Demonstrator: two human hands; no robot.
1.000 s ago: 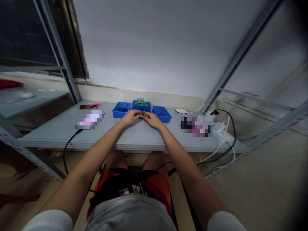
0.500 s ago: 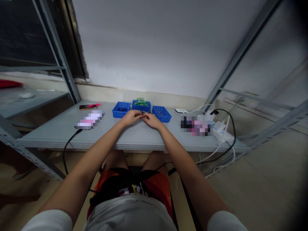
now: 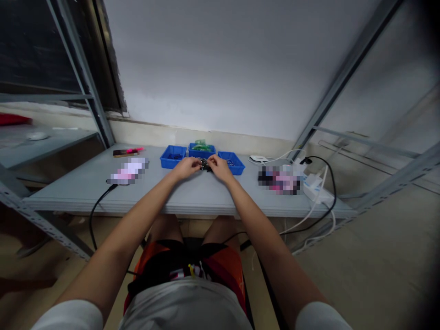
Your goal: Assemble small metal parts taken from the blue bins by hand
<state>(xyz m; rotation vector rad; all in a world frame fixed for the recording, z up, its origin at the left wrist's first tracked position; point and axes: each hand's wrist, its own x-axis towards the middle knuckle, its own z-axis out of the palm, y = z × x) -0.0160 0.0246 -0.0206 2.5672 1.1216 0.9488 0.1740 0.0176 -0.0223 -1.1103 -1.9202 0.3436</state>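
Note:
Both hands are over the grey shelf, close together in front of the blue trays. Between them is a cluster of small dark and shiny parts [image 3: 205, 165], too small to name. At its left side is my left hand [image 3: 187, 168], fingers bent together in a pinch. My right hand [image 3: 220, 167] reaches in from the other side, its fingertips closed at the top of the cluster. What either set of fingertips holds is too small to make out. Behind the right hand, a blue tray [image 3: 237, 170] contains small slim pieces.
A left blue tray [image 3: 167, 163] contains dark pieces; the back blue tray [image 3: 191, 153] holds green pieces. A phone-like device [image 3: 128, 171] with a black cable lies left, near a pink pen [image 3: 134, 150]. On the right are a blurred pink object [image 3: 280, 179] and a power strip [image 3: 319, 189].
My right hand has lifted slightly and shifted away from the left fingertips, so more of the dark cluster shows. My left hand has hardly moved.

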